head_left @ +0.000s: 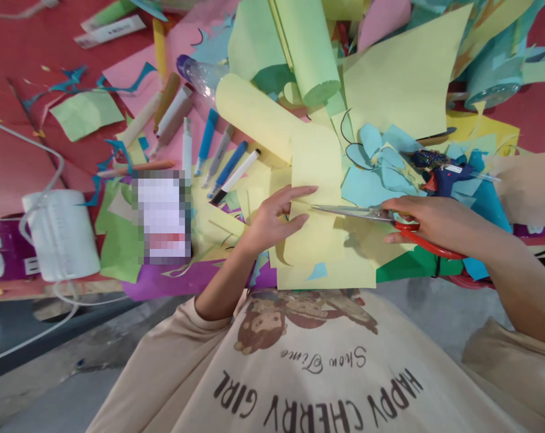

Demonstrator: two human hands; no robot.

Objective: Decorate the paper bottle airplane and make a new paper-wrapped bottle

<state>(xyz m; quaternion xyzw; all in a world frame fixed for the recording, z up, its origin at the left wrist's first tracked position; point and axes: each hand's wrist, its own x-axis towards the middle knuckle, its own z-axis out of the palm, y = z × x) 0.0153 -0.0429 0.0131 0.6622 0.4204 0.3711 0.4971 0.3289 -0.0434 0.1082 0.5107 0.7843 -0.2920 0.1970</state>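
My right hand [439, 222] is wrapped round a pair of scissors [365, 212] with red handles. Their slim metal blades point left across a pale yellow sheet of paper [317, 156], and look nearly closed. At the sheet's left edge, my left hand [277, 219] holds the paper, thumb and forefinger lying over it near the scissor tips. Under it, more yellow paper [349, 275] with a small blue scrap [317, 271] reaches the table's front edge. Crumpled light blue paper pieces [372, 162] lie just beyond the scissors.
Several markers [227, 162] and a phone [162, 216] with a blurred screen lie left of my hands. A white cylindrical device with a cable [62, 234] stands at far left. Rolled yellow paper [254, 117], a green roll [306, 54] and a clear bottle [204, 75] lie beyond.
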